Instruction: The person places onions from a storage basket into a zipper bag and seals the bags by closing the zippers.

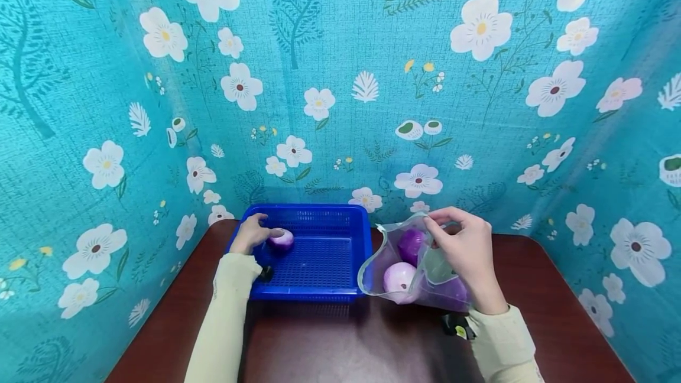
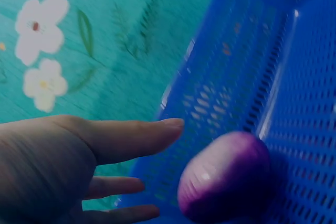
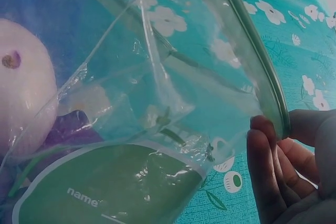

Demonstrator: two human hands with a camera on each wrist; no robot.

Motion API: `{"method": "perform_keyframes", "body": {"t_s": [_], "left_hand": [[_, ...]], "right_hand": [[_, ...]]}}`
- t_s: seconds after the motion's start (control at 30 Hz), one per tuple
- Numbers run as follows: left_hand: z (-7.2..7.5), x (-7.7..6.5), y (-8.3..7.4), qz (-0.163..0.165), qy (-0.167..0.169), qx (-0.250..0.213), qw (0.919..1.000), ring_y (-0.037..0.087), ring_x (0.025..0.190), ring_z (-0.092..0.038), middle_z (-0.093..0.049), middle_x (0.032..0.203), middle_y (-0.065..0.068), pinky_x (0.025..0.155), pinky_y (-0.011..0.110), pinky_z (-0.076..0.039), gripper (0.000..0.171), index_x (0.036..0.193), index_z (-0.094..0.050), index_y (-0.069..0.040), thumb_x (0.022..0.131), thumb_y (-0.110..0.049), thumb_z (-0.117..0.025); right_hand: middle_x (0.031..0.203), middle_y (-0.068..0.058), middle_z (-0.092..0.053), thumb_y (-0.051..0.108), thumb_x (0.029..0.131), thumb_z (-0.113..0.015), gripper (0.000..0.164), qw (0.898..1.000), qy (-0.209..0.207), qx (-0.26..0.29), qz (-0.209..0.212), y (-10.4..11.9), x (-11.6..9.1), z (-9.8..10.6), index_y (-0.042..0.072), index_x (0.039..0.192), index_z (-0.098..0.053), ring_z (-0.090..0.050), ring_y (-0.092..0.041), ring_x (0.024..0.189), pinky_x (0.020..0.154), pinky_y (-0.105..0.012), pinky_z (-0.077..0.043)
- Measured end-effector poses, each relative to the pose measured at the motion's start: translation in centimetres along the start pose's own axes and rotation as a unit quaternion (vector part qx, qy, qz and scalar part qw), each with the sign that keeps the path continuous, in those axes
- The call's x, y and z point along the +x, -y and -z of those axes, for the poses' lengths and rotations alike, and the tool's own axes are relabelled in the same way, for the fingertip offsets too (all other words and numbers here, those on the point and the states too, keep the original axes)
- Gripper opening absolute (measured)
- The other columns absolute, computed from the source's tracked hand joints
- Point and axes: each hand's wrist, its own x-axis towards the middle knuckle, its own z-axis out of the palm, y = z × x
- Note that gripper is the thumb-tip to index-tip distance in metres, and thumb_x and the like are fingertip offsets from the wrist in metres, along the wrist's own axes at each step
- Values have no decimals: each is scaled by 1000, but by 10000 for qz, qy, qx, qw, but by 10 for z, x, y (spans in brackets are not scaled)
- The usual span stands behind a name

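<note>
Blue plastic basket [image 1: 324, 259] stands at the left on a dark reddish-brown table [image 1: 314, 341], its far side near the flowered turquoise cloth [image 1: 340, 34]. One purple-and-white onion [image 1: 282, 241] is seen inside, at the basket's left end, near the perforated side wall. The left hand [image 1: 250, 236] is held over that end, just beside the onion. Grip wide: thumb and fingers are extended and set apart. In the left wrist view a small gap is seen between thumb tip and onion.

To the right, a clear zip bag [image 1: 425, 296] is held by the right hand [image 1: 468, 253]. Grip narrow: the bag's green-edged rim is pinched between thumb and fingertips, near the right end of the mouth. The mouth is spread, and its left edge is overlapped with the basket's near right corner in the head view. Inside, a pale onion [image 1: 400, 282] with a brown root spot is seen nearer, a deep purple onion [image 1: 412, 247] behind it. More purple is seen through the film at the bag's right; whether it is a separate onion cannot be told. A green label [image 3: 142, 174] is printed on the film, marked "name".

Both forearms are covered by cream sleeves [image 1: 226, 312]. A small black device [image 1: 457, 325] is worn at the right wrist; part of another is seen at the left.
</note>
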Motion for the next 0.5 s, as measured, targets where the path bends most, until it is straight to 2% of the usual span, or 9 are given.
{"method": "perform_keyframes", "body": {"t_s": [0.17,0.4,0.5], "left_hand": [[-2,9,3,9,176,719,9973,53,140,-45,-41,156,33,109,60,-46,81,153,-40,8,90,-27,-78],[-7,12,2,115,516,642,9965,52,137,-48,-45,152,35,110,61,-45,82,151,-41,11,88,-26,-80],[-11,15,3,6,547,958,9939,51,133,-52,-51,147,34,108,59,-48,77,145,-48,10,86,-26,-83]], "right_hand": [[80,-9,-76,16,93,-78,6,10000,-7,-32,-32,1,0,3,11,93,-80,-65,-7,51,44,-24,-46],[81,-8,-76,18,93,-79,6,9998,-49,-169,-47,1,1,4,11,92,-80,-64,-4,50,44,-23,-46],[81,-8,-76,18,93,-79,7,9998,-34,-174,-43,0,0,4,11,93,-80,-63,-4,50,44,-23,-46]]}}
